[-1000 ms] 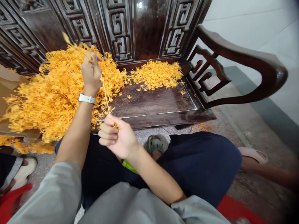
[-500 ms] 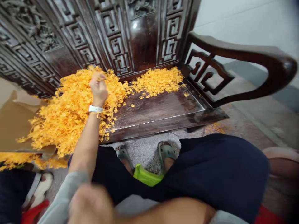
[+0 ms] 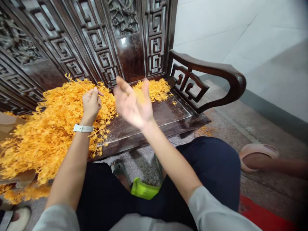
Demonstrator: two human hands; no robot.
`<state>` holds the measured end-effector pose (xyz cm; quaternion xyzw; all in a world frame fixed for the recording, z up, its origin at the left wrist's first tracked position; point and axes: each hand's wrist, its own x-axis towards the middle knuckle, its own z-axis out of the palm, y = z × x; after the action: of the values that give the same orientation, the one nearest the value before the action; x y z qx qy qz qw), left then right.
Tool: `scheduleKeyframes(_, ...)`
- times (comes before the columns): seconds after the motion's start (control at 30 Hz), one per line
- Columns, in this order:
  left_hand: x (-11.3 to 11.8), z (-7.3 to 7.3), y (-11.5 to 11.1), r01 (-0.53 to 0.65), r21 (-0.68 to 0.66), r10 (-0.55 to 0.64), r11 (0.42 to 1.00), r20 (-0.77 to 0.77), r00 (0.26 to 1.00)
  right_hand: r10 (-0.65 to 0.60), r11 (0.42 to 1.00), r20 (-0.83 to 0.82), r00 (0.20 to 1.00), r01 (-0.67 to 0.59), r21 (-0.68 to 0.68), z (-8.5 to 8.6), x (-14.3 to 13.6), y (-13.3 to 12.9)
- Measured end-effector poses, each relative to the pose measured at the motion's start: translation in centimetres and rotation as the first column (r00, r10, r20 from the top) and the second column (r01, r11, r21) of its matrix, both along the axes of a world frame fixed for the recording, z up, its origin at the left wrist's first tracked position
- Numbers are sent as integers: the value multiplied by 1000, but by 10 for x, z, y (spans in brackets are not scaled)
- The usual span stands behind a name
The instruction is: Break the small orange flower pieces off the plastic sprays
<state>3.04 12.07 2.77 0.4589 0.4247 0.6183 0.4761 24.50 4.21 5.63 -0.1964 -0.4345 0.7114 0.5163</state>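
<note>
A big heap of orange-yellow stringy pieces [image 3: 55, 125] covers the left part of the dark wooden bench seat [image 3: 166, 114]. Over the heap's right side is my left hand [image 3: 91, 100], its fingers pinched together; what they hold, if anything, is too small to make out. A pale watch [image 3: 83, 128] is on that wrist. My right hand [image 3: 134, 106], blurred, hangs over the seat with its fingers spread and palm showing, right of my left hand. Behind it, a smaller orange-yellow pile [image 3: 157, 89] lies against the backrest.
The carved backrest [image 3: 131, 53] rises behind the seat, and a curved armrest [image 3: 211, 69] stands at its right. Below are my knees and a bright green object [image 3: 145, 190]. Another person's foot [image 3: 258, 157] is at the right, and a shoe [image 3: 20, 218] at lower left.
My right hand has come up from the lower left to above the seat and is spread. My left hand has drawn back slightly from the heap. The view has shifted right.
</note>
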Motion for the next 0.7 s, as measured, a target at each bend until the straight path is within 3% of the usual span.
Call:
scheduleKeyframes(0.07,10,6,-6,-12,-40,15,999,66,998,-166,981,-157,974,147,-127,-14,-1,25)
scheduleKeyframes(0.17,22,14,-16,-7,-102,22,995,145,989,-415,846,-370,831,203,-494,-52,-11,38)
scheduleKeyframes(0.23,27,17,-21,57,-160,-17,985,237,971,-469,769,-362,806,170,-617,-79,-21,33)
scheduleKeyframes(0.3,30,19,-23,140,-256,-38,956,369,929,-452,735,-264,852,188,-652,-100,-33,23)
scheduleKeyframes(0.37,31,19,-23,203,-362,-6,910,479,878,-398,748,-192,897,196,-634,-112,-44,11)
scheduleKeyframes(0.47,31,13,-22,206,-450,72,869,527,847,-243,864,-235,941,100,-494,-112,-56,-2)
scheduleKeyframes(0.53,31,8,-21,218,-445,59,869,529,847,-117,924,-282,952,0,-383,-107,-56,-9)
scheduleKeyframes(0.63,29,1,-20,248,-445,24,860,522,852,45,935,-341,939,-160,-317,-100,-46,-14)
scheduleKeyframes(0.7,24,0,-18,192,-458,71,868,497,865,82,919,-410,908,-229,-322,-96,-39,-15)
